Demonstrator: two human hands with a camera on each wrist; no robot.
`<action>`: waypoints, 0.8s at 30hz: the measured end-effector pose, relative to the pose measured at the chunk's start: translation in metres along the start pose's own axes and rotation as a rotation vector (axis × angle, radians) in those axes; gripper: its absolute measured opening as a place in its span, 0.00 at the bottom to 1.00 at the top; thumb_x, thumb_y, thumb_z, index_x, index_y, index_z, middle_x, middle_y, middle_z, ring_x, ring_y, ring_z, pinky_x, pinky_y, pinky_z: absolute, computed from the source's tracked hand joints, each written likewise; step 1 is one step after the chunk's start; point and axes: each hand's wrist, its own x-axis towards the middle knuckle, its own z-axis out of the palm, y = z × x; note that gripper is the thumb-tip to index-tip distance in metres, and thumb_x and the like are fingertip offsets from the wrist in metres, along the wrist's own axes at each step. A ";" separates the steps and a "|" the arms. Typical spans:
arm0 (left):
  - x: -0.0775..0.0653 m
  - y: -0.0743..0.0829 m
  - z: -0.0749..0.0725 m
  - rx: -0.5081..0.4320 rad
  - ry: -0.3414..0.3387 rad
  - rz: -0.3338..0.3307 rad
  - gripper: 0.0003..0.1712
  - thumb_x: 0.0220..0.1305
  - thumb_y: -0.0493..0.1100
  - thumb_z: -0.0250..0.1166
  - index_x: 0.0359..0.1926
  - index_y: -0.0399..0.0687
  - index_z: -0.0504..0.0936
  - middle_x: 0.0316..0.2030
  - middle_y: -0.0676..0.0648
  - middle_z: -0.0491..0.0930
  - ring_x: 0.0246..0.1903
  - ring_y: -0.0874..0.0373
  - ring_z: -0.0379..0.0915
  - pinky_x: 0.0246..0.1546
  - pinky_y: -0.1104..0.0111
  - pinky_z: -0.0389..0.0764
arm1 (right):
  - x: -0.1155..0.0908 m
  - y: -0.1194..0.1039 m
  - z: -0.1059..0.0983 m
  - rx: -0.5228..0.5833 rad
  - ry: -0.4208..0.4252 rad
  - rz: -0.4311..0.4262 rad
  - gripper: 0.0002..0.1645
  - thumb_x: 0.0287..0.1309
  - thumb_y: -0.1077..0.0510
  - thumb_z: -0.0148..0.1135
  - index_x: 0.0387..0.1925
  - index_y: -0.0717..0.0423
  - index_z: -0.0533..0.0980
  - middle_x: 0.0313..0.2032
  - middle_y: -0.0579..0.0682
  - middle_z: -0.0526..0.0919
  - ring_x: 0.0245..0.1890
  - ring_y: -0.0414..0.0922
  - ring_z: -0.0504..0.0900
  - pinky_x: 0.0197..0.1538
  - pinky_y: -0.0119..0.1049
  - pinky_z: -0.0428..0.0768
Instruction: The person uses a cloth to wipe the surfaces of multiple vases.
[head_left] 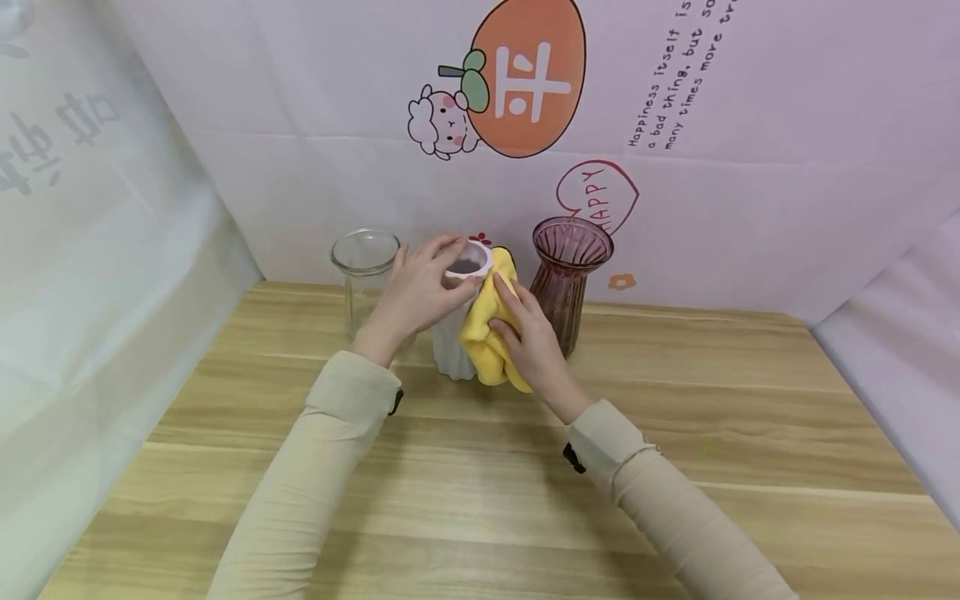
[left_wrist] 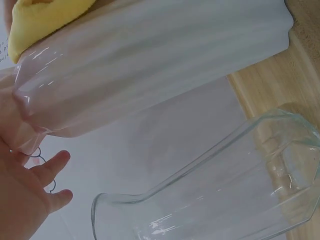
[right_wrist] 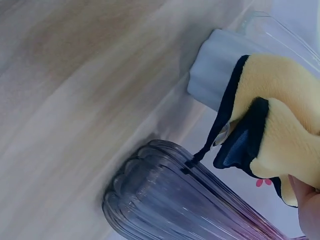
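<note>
A ribbed white vase [head_left: 452, 346] stands upright between two others, pinkish near its rim in the left wrist view. My left hand [head_left: 417, 292] grips it at the mouth, thumb on the near side and fingers over the far side. In the left wrist view, two fingers [left_wrist: 52, 170] stick out past the rim. With my right hand [head_left: 536, 343] I hold a folded yellow cloth [head_left: 487, 337] against the vase's right side, its upper end at the rim. Dark edging and a small tag show on the cloth [right_wrist: 285, 85] in the right wrist view.
Close by on the left stands a clear glass vase [head_left: 356, 292]. A fluted purple glass vase [head_left: 562, 296] is just right of the cloth. Behind them hangs a printed white backdrop [head_left: 337, 175], at the far edge of the wooden table [head_left: 450, 500].
</note>
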 end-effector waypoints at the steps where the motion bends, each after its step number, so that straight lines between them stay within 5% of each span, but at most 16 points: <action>1: 0.000 0.000 0.000 -0.009 -0.001 0.001 0.39 0.64 0.61 0.51 0.72 0.52 0.60 0.72 0.48 0.59 0.72 0.51 0.52 0.73 0.41 0.37 | 0.000 0.000 0.001 0.002 -0.010 0.009 0.35 0.62 0.62 0.57 0.70 0.53 0.61 0.67 0.64 0.63 0.66 0.60 0.67 0.65 0.54 0.71; 9: -0.001 -0.001 0.001 -0.040 -0.004 -0.011 0.40 0.63 0.61 0.50 0.72 0.53 0.58 0.73 0.48 0.56 0.73 0.51 0.50 0.73 0.42 0.36 | -0.008 0.011 0.010 -0.001 -0.013 0.066 0.37 0.61 0.62 0.59 0.70 0.52 0.60 0.67 0.62 0.64 0.66 0.59 0.67 0.65 0.53 0.71; 16: -0.001 -0.002 0.003 -0.040 0.026 -0.011 0.39 0.63 0.63 0.52 0.72 0.55 0.60 0.71 0.42 0.55 0.70 0.43 0.51 0.73 0.45 0.43 | -0.022 0.028 0.022 -0.071 -0.113 0.164 0.37 0.62 0.61 0.59 0.71 0.50 0.59 0.65 0.64 0.66 0.65 0.60 0.69 0.65 0.52 0.72; 24: -0.001 -0.002 0.002 -0.005 0.025 0.005 0.38 0.66 0.63 0.50 0.72 0.52 0.60 0.69 0.40 0.58 0.69 0.42 0.52 0.73 0.46 0.44 | -0.022 0.034 0.025 -0.089 -0.051 0.103 0.36 0.59 0.64 0.61 0.69 0.54 0.63 0.63 0.65 0.70 0.61 0.60 0.73 0.61 0.52 0.75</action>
